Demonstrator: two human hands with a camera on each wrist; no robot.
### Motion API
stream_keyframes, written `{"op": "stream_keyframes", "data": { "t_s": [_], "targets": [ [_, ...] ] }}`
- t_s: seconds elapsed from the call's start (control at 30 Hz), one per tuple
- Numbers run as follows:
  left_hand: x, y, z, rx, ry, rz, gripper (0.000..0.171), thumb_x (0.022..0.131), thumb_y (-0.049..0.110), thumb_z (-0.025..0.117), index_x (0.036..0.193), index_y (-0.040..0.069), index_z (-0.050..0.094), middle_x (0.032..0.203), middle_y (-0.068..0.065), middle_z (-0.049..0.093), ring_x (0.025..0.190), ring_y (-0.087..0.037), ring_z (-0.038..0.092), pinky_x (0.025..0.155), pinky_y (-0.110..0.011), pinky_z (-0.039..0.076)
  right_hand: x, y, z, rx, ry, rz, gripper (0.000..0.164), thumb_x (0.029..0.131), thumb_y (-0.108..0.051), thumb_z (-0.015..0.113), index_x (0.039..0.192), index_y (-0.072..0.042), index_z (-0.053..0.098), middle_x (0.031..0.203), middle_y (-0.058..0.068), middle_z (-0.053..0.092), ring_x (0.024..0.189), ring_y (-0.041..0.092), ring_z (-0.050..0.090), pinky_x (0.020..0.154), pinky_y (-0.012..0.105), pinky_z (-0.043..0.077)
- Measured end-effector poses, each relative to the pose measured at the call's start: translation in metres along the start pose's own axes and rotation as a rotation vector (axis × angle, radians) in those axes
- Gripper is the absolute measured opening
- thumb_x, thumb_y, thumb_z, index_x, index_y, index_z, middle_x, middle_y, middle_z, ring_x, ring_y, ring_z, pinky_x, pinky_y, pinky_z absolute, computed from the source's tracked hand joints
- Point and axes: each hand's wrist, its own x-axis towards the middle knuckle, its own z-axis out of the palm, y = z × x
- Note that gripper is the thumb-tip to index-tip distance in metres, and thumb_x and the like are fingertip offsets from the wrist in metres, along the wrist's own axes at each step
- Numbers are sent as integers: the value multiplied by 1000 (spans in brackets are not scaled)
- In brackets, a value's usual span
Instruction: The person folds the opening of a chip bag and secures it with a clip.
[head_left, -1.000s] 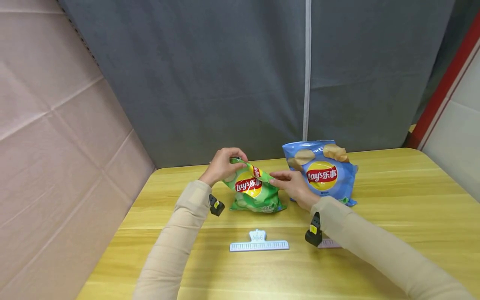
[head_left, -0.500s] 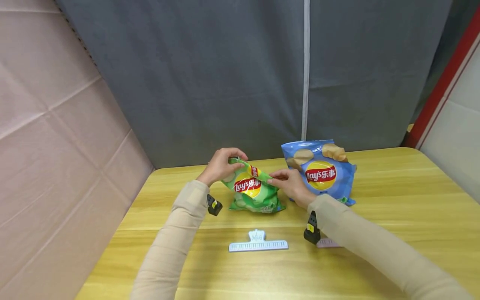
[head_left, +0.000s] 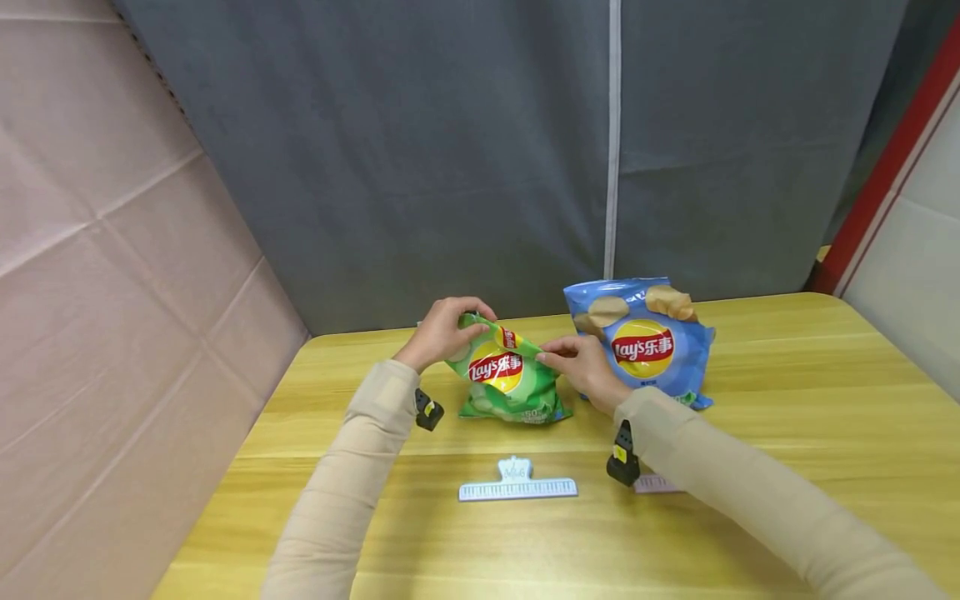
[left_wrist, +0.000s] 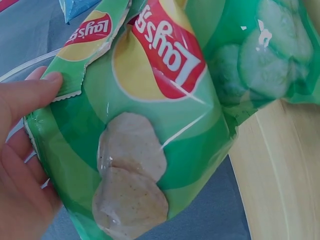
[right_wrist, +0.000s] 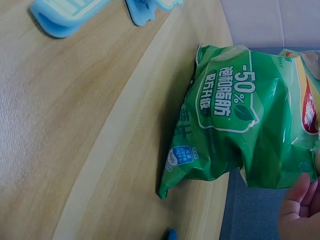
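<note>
A green bag of Lay's chips [head_left: 517, 400] stands on the wooden table, its top edge folded over toward the front. The left hand [head_left: 444, 333] pinches the upper left corner of that fold; in the left wrist view its thumb lies on the folded strip [left_wrist: 75, 60], with the other fingers behind the bag. At the fold's right end, the right hand [head_left: 588, 371] pinches with thumb and fingers; the right wrist view catches only part of this hand [right_wrist: 300, 210] at its edge. A light blue bag clip [head_left: 517, 483] lies in front of the bag.
Behind the right hand stands a blue bag of Lay's chips [head_left: 652, 342]. A pink clip [head_left: 656, 484] lies partly hidden under the right forearm. The table [head_left: 787, 392] ends at a grey curtain [head_left: 420, 167], with a pale cloth wall [head_left: 135, 292] on the left.
Both hands keep hold of the green bag's folded top. The right fingers have closed in on the fold's right end; the left hand has hardly moved.
</note>
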Motion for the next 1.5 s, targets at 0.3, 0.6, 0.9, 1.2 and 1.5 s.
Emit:
{"op": "stream_keyframes", "data": {
  "t_s": [0.3, 0.6, 0.9, 1.2, 1.5],
  "targets": [
    [-2, 0, 1, 105, 7, 0, 9, 85, 15, 62, 94, 15, 66, 97, -1, 64, 77, -13, 56, 71, -31, 45, -2, -1, 0, -61, 13, -43, 19, 85, -12, 62, 100, 0, 66, 98, 13, 64, 88, 22, 58, 77, 32, 48],
    [-2, 4, 4, 231, 6, 26, 7, 87, 13, 60, 92, 15, 65, 99, 1, 62, 71, -12, 53, 65, -31, 44, -1, 0, 0, -99, 26, -71, 16, 86, -13, 62, 96, -1, 66, 94, 11, 65, 85, 22, 58, 75, 33, 47],
    [-4, 4, 1, 212, -7, 46, 7, 86, 12, 61, 92, 12, 65, 95, 0, 63, 75, -12, 55, 69, -29, 45, -2, -2, 0, -84, 15, -73, 14, 86, -11, 62, 94, -1, 66, 93, 10, 64, 84, 20, 57, 74, 32, 46],
    [-3, 0, -1, 167, 34, 67, 8, 82, 14, 66, 89, 10, 66, 90, -3, 66, 78, -13, 59, 72, -30, 47, -3, 0, -2, -78, 3, -50, 17, 85, -12, 62, 97, 0, 65, 94, 12, 64, 82, 20, 56, 73, 29, 46],
    [-4, -1, 0, 207, 52, 61, 9, 83, 17, 65, 89, 11, 69, 87, -1, 67, 67, -11, 57, 64, -28, 45, -4, 1, -2, -83, -9, -43, 18, 86, -10, 61, 100, 1, 64, 94, 13, 64, 83, 21, 56, 74, 31, 46]
  ]
}}
